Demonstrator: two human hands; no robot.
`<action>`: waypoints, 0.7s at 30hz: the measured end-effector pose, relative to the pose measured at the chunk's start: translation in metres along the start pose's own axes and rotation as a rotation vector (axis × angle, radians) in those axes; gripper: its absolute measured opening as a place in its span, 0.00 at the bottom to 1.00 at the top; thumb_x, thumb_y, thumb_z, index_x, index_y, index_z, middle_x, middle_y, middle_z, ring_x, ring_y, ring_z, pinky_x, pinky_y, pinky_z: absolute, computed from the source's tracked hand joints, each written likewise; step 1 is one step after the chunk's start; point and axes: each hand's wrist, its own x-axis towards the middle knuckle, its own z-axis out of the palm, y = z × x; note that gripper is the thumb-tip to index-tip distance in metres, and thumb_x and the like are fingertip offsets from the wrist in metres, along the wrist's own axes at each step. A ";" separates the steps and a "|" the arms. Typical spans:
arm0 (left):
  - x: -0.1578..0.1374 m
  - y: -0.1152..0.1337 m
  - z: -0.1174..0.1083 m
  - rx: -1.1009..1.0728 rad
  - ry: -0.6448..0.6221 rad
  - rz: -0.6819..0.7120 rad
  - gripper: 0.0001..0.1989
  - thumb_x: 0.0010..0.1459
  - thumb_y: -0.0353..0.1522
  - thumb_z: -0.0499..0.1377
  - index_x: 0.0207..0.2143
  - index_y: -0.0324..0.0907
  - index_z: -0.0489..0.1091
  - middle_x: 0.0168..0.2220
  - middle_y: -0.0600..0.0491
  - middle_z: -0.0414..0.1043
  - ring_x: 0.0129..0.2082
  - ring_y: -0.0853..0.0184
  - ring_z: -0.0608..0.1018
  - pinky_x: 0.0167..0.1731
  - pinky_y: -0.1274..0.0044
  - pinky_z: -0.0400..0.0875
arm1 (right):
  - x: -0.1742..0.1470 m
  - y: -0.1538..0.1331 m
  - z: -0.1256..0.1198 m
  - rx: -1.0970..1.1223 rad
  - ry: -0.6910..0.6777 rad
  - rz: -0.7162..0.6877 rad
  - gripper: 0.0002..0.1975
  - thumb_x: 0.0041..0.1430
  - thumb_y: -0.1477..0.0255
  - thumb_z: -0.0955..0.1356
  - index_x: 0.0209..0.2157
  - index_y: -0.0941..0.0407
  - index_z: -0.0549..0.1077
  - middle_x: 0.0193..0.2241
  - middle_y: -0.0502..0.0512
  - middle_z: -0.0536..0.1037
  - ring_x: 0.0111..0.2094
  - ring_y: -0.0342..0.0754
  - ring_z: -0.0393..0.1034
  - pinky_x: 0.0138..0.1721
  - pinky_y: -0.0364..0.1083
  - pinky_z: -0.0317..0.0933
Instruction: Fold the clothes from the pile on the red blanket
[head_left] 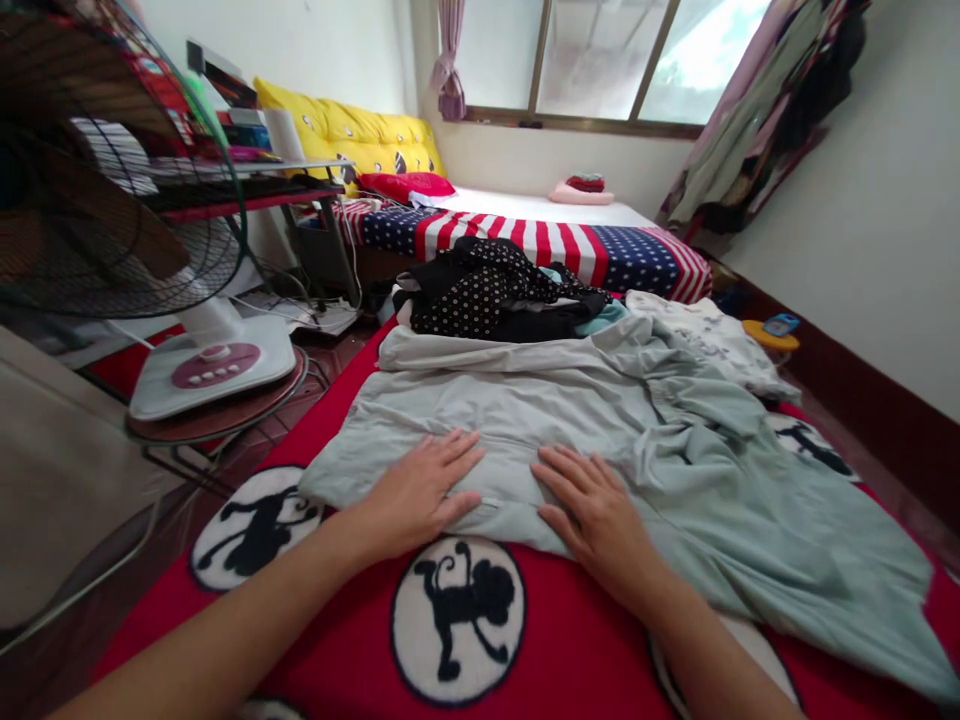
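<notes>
The left hand [420, 490] is laid open and flat, palm down, on the near edge of a pale green garment [600, 430]. The right hand [592, 510] is pressed open on the same cloth just beside it. Under both wrists a red blanket [585, 640] is spread. Beyond the fingers dark clothes [495, 290] are heaped; off to the left a fan [112, 200] is seen.

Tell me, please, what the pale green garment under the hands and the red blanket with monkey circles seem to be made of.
The pale green garment looks like thin, matte woven cloth, maybe cotton: it creases in soft folds. Both the left hand and the right hand lie flat on it. The red blanket with monkey circles looks like fleece or plush: its surface seems slightly fuzzy and its print edges soft.
</notes>
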 end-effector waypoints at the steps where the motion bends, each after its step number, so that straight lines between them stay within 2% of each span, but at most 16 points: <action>1: -0.002 0.002 0.007 0.055 -0.012 -0.014 0.27 0.64 0.43 0.50 0.63 0.49 0.56 0.66 0.49 0.52 0.65 0.54 0.56 0.62 0.55 0.50 | -0.002 -0.001 0.003 -0.030 -0.064 -0.002 0.21 0.66 0.64 0.61 0.59 0.49 0.63 0.61 0.54 0.64 0.62 0.55 0.55 0.60 0.59 0.48; 3: -0.006 0.002 0.018 0.128 -0.003 -0.040 0.28 0.64 0.45 0.50 0.64 0.53 0.52 0.68 0.52 0.45 0.67 0.51 0.50 0.61 0.50 0.44 | -0.006 0.000 0.008 -0.084 -0.143 0.020 0.26 0.66 0.62 0.60 0.64 0.45 0.54 0.66 0.50 0.55 0.66 0.56 0.46 0.61 0.62 0.46; 5: -0.008 0.001 0.022 0.149 0.003 -0.045 0.28 0.64 0.44 0.50 0.65 0.55 0.50 0.69 0.53 0.42 0.67 0.52 0.49 0.61 0.50 0.43 | -0.008 0.003 0.012 -0.107 -0.171 0.039 0.27 0.66 0.60 0.59 0.65 0.43 0.51 0.67 0.48 0.51 0.67 0.56 0.43 0.61 0.64 0.46; 13: -0.007 0.003 0.018 0.093 0.031 -0.055 0.30 0.62 0.43 0.53 0.65 0.56 0.49 0.69 0.53 0.42 0.67 0.53 0.49 0.63 0.52 0.42 | -0.007 0.004 0.012 -0.051 -0.170 0.040 0.29 0.64 0.59 0.61 0.65 0.42 0.50 0.66 0.49 0.51 0.67 0.58 0.44 0.61 0.66 0.46; 15: -0.008 0.003 0.016 0.058 0.032 -0.054 0.30 0.62 0.43 0.54 0.65 0.55 0.51 0.69 0.53 0.44 0.67 0.53 0.50 0.63 0.51 0.42 | -0.007 0.005 0.011 -0.029 -0.169 0.044 0.29 0.65 0.60 0.61 0.65 0.42 0.51 0.66 0.49 0.52 0.67 0.58 0.44 0.61 0.67 0.47; 17: -0.010 0.001 0.014 0.000 0.047 -0.053 0.27 0.62 0.42 0.54 0.62 0.54 0.57 0.67 0.52 0.49 0.67 0.54 0.53 0.63 0.53 0.45 | -0.007 0.006 0.010 -0.008 -0.167 0.049 0.28 0.65 0.61 0.61 0.65 0.42 0.52 0.66 0.49 0.52 0.67 0.57 0.44 0.61 0.67 0.47; 19: -0.013 -0.004 0.011 -0.060 0.126 -0.089 0.20 0.64 0.39 0.51 0.58 0.53 0.64 0.65 0.53 0.56 0.65 0.60 0.59 0.63 0.58 0.50 | -0.008 0.007 0.010 0.017 -0.168 0.055 0.28 0.65 0.60 0.61 0.64 0.43 0.53 0.66 0.50 0.53 0.67 0.57 0.44 0.61 0.67 0.46; 21: -0.018 -0.012 0.009 -0.037 0.248 -0.193 0.19 0.66 0.36 0.47 0.57 0.52 0.66 0.63 0.52 0.61 0.64 0.63 0.61 0.63 0.60 0.52 | -0.008 0.008 0.009 0.045 -0.168 0.061 0.27 0.65 0.60 0.61 0.64 0.42 0.54 0.66 0.49 0.53 0.67 0.57 0.44 0.61 0.67 0.46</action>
